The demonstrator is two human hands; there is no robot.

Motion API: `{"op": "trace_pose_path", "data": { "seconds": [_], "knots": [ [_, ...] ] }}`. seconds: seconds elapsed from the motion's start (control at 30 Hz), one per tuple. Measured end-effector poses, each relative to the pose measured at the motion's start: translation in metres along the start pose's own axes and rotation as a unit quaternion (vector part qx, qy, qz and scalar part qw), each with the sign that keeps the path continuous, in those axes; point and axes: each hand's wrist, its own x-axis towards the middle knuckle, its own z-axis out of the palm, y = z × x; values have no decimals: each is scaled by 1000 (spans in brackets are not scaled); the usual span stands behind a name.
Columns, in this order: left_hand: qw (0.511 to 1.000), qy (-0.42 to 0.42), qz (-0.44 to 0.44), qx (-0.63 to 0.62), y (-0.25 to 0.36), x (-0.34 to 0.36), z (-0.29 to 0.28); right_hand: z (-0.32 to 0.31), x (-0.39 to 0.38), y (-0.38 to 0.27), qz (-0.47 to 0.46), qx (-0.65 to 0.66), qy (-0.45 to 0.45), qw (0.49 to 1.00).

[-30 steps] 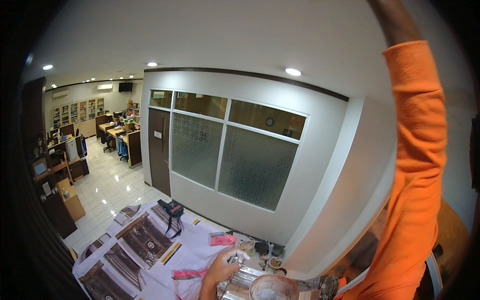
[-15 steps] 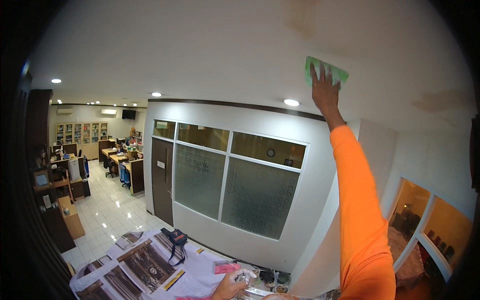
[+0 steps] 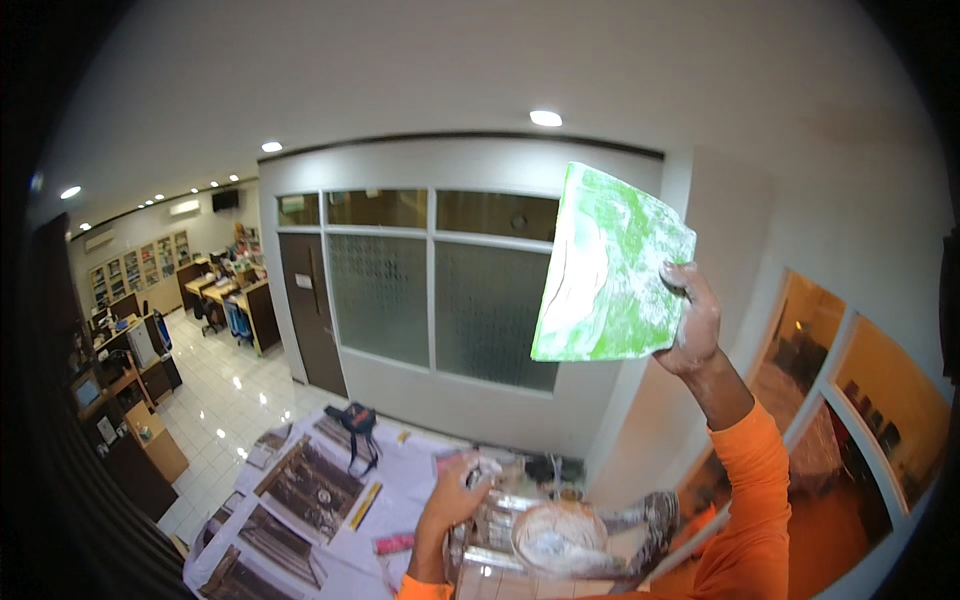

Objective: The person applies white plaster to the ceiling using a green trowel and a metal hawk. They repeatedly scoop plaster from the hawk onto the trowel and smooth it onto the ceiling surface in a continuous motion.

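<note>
My right hand [image 3: 695,325] grips a green plastic putty spreader [image 3: 625,265] by its right edge, thumb in front. White putty is smeared over the face of the spreader, thickest along its left side. It is held up before the partition wall, below the ceiling. Low in the middle, my left hand [image 3: 455,500] is closed, with white smears about its fingertips; what it holds there I cannot make out. Beside it, to the right, a round tub [image 3: 560,535] has white putty in it, with silver metal rails [image 3: 490,530] next to it.
A printed banner sheet [image 3: 400,480] covers something below, with a dark bag [image 3: 352,418] on it. Ahead stand a brown door [image 3: 312,310] and frosted windows [image 3: 490,310]. Desks [image 3: 235,300] fill the far left. Orange-lit window panes [image 3: 890,400] are at right. Overhead is the white ceiling [image 3: 400,60].
My right hand has come down from the ceiling with the spreader, bringing it closer and turning its putty-covered face into view. The view has tilted downward, showing the tub. The left hand stays closed.
</note>
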Motion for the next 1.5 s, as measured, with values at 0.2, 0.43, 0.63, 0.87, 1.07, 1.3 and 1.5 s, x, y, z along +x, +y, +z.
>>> {"op": "trace_pose_path", "data": {
  "seconds": [0.2,0.43,0.63,0.87,1.07,1.3,1.5],
  "knots": [
    [990,2,61,-126,96,-24,5,5,-90,42,54,17,86,995],
    [956,45,44,-286,126,-31,73,-26,-160,96,3,-379,57,923],
    [929,99,-61,-352,117,-35,57,-10,-186,102,179,-353,14,918],
    [947,39,-135,-291,65,-29,62,-60,-254,126,237,-760,-183,577],
    [969,4,-150,-197,-4,-16,102,-39,-265,135,410,-703,-172,555],
    [930,-48,-263,-253,-35,-22,119,-53,-296,151,350,-651,-75,669],
    [951,-103,-240,-168,-26,-29,123,-60,-303,152,350,-585,-51,730]
  ]
}}
